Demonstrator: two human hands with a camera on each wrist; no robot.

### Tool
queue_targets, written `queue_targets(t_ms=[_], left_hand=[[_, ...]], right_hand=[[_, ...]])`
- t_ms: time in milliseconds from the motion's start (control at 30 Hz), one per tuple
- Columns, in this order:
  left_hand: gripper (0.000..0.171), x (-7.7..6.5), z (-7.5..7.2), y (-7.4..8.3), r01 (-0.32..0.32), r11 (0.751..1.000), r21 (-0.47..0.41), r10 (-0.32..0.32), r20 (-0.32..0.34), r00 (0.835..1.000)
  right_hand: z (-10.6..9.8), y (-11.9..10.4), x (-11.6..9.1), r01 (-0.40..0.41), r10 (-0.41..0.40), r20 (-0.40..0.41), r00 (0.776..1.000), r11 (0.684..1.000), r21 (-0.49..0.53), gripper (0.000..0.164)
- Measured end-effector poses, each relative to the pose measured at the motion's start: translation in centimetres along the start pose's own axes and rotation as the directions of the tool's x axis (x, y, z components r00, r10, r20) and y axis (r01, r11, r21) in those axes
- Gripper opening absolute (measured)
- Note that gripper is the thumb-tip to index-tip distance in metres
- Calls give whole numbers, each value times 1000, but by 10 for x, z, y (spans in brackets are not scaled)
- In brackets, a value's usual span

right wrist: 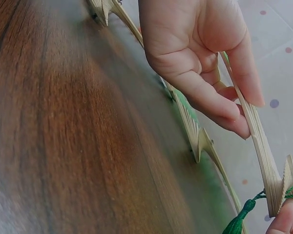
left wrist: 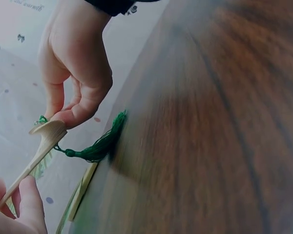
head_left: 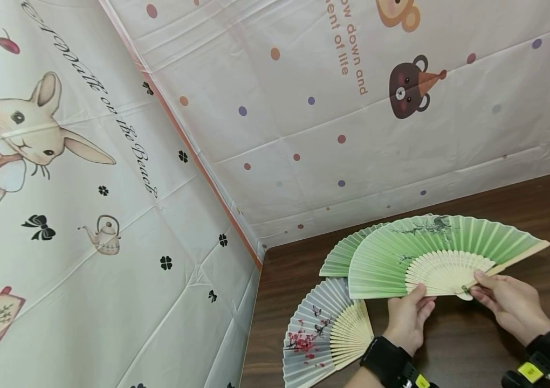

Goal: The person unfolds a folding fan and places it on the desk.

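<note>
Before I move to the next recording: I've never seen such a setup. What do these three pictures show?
There is no machine: a person works with a bare left hand and right hand. The wide picture comes from a camera on the head, looking forward and down; the other two come from cameras on each wrist. On the dark wooden table lie a pale fan with red blossoms and a partly hidden green fan. Both hands pinch another green fan, spread wide, with a green tassel.
</note>
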State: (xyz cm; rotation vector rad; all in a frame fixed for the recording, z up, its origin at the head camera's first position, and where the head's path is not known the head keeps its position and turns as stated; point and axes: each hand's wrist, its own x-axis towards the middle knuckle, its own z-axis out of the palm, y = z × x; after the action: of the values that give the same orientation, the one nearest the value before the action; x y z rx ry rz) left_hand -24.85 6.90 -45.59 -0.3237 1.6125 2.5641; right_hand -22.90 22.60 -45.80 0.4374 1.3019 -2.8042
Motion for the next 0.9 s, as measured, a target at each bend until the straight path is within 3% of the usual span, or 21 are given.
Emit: queue_targets(t_ms=[233,567,733,900], left_hand=[[17,-1,3,-5,-46,998,-34,47,23,999],[15,-1,3,5,20,1000,15,-20,-3,1000],[15,2,-6,15,20,998,52,-21,30,999],[16,2,-23,31,44,992,120,-55,92,994]], right_hand=[[0,1,-1,24,-23,-16,1000,999,22,14],[-7,-1,-3,45,-46,-36,998,999,-14,13],[-17,-4,-5,79,-83,-41,996,993,-86,15],[-30,-9,-9,99,-108,-49,993,980,-172,17]])
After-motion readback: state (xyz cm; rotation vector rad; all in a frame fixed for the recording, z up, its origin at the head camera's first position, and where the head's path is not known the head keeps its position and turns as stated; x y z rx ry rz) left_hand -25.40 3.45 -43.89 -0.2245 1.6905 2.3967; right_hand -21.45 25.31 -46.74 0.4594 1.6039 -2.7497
